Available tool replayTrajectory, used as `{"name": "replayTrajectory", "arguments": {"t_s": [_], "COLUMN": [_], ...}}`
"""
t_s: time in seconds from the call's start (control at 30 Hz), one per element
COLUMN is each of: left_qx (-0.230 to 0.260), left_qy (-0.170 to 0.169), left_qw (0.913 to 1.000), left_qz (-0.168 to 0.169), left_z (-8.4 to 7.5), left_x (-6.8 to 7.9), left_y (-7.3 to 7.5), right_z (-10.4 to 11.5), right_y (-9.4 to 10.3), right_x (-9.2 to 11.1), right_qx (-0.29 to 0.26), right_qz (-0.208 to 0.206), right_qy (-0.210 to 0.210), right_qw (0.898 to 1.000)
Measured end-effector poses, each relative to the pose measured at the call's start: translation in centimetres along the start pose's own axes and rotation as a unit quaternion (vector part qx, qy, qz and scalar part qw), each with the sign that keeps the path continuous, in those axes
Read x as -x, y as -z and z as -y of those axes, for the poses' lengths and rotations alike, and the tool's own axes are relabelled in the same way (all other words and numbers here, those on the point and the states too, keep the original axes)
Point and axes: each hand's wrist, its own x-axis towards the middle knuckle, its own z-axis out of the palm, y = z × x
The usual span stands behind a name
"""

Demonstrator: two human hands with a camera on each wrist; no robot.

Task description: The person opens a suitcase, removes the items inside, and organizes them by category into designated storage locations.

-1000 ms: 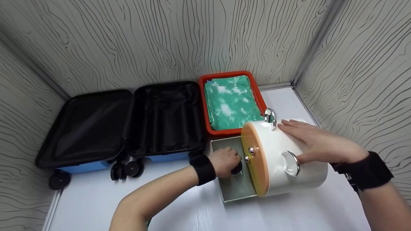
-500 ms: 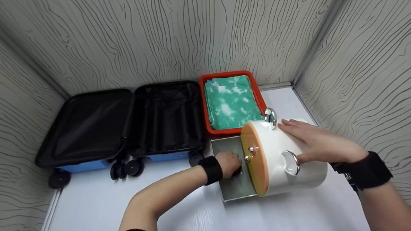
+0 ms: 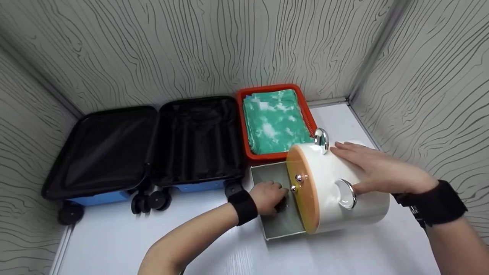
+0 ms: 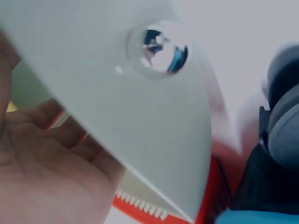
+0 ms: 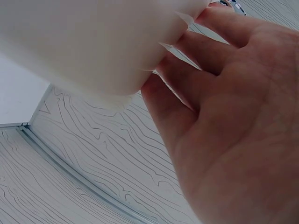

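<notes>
A white drawer box (image 3: 332,214) with a translucent orange front (image 3: 305,198), chrome knobs and chrome-rimmed handles stands at the right of the table. Its grey-green drawer (image 3: 280,229) is pulled out to the left. My left hand (image 3: 268,198) reaches into the drawer, fingers curled around a dark rounded object (image 3: 282,205) that they partly cover. In the left wrist view, these fingers (image 4: 70,135) sit behind the drawer's pale front panel (image 4: 154,107). My right hand (image 3: 386,172) lies on the white body, fingers extended, thumb beside a handle (image 3: 347,194).
An open suitcase (image 3: 200,137), black inside with a blue shell and black wheels, lies at the left back. Beside it, behind the drawer, is a red basket (image 3: 246,122) with folded green-and-white cloth (image 3: 273,122). Patterned panels (image 3: 191,46) wall in the table.
My left hand has shifted slightly right, then back a little, inside the drawer and sits slightly nearer the front edge. The right hand and the box have stayed put.
</notes>
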Motion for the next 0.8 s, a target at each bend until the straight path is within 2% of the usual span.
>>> {"name": "replayTrajectory", "arguments": {"t_s": [0.1,0.2,0.33,0.47,0.53,0.63,0.7,0.8], "left_qx": [0.056,0.108,0.168,0.220,0.245,0.275,0.283,0.294], "left_qy": [0.013,0.044,0.095,0.131,0.147,0.174,0.187,0.191], "left_qw": [0.9979,0.9908,0.9717,0.9500,0.9423,0.9340,0.9315,0.9282], "left_qz": [-0.031,-0.069,-0.136,-0.179,-0.175,-0.148,-0.131,-0.126], "left_z": [1.0,2.1,3.5,3.9,3.7,3.1,2.8,2.7], "left_x": [1.2,2.8,5.5,8.2,9.1,9.8,9.7,9.2], "left_y": [0.8,2.0,2.6,1.1,-0.2,-2.1,-3.1,-3.9], "right_z": [0.0,0.0,0.0,-0.1,-0.1,-0.1,-0.1,-0.2], "right_y": [0.0,0.0,0.1,0.1,0.1,0.2,0.2,0.1], "right_x": [-0.1,-0.1,-0.1,-0.1,-0.1,0.0,-0.1,-0.1], "right_qx": [-0.005,-0.011,-0.011,-0.011,-0.012,-0.014,-0.016,-0.018], "right_qz": [0.003,0.007,0.010,0.012,0.013,0.011,0.011,0.011], "right_qy": [-0.002,-0.008,-0.015,-0.013,-0.011,-0.007,-0.005,-0.002], "right_qw": [1.000,1.000,1.000,1.000,1.000,1.000,1.000,1.000]}}
